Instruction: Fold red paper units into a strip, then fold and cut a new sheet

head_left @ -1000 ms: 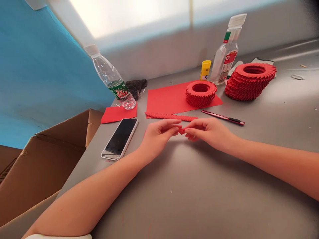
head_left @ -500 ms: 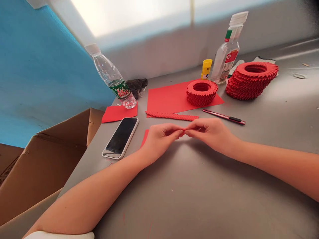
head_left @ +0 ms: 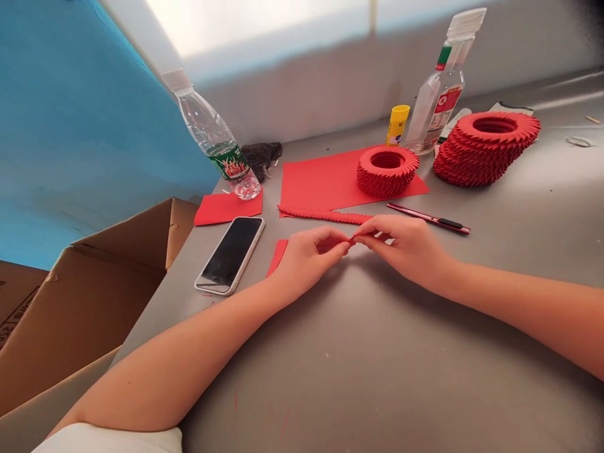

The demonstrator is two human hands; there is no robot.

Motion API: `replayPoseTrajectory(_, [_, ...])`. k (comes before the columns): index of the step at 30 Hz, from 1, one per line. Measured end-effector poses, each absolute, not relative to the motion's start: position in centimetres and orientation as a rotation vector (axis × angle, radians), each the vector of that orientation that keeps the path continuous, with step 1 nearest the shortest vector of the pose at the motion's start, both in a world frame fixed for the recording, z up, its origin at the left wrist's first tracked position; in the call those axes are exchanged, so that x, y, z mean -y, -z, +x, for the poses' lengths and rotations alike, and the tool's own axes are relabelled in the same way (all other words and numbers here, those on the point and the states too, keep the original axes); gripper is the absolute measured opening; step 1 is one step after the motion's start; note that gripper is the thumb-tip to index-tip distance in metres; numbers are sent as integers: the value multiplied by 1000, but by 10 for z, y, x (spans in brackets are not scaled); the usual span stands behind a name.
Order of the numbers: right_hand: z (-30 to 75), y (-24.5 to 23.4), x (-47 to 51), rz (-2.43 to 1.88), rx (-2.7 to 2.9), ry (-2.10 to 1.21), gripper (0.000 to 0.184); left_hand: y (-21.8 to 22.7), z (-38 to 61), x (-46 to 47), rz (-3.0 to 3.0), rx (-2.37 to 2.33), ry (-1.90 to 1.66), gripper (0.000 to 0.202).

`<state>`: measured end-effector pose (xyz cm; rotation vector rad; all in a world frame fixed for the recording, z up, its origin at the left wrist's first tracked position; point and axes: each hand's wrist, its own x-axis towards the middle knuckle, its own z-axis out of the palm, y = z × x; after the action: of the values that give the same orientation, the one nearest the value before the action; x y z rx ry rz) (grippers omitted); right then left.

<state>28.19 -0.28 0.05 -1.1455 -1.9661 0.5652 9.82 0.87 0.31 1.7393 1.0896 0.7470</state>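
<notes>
Between my two hands is a small piece of red paper (head_left: 352, 240), mostly hidden by the fingers. My left hand (head_left: 314, 255) pinches one end of it, thumb against fingertips. From the other side my right hand (head_left: 401, 242) pinches it too, and the fingertips nearly meet. Just behind the hands lies a row of folded red paper pieces (head_left: 325, 215). A narrow red paper strip (head_left: 278, 255) shows partly behind my left hand.
A phone (head_left: 229, 255), a plastic bottle (head_left: 226, 151) on red paper and a cardboard box (head_left: 108, 283) are at left. Farther back are a red sheet (head_left: 316, 179), folded paper rings (head_left: 387, 173), a glue stick (head_left: 397, 126), a glass bottle (head_left: 436, 100), stacked rings (head_left: 486, 148) and a utility knife (head_left: 429, 218).
The fingertips have shifted slightly on the small red paper piece, and both hands still pinch it. The whole view has moved a little; the things on the table stay in place.
</notes>
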Motion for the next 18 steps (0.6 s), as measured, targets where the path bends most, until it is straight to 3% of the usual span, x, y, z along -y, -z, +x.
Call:
replayPoseTrajectory(8, [276,3,5,-1162,1823,-811,8,-3,99,-8,1537,-1007,-836,16])
replayPoseTrajectory(15, [276,13,5,-954,2122,-125,14,-4,102,-8,1330,-1004,-766,17])
replayPoseTrajectory(18, [277,15,4,-902,2188,-16,18,-6,101,-9,1243,-976,-766,17])
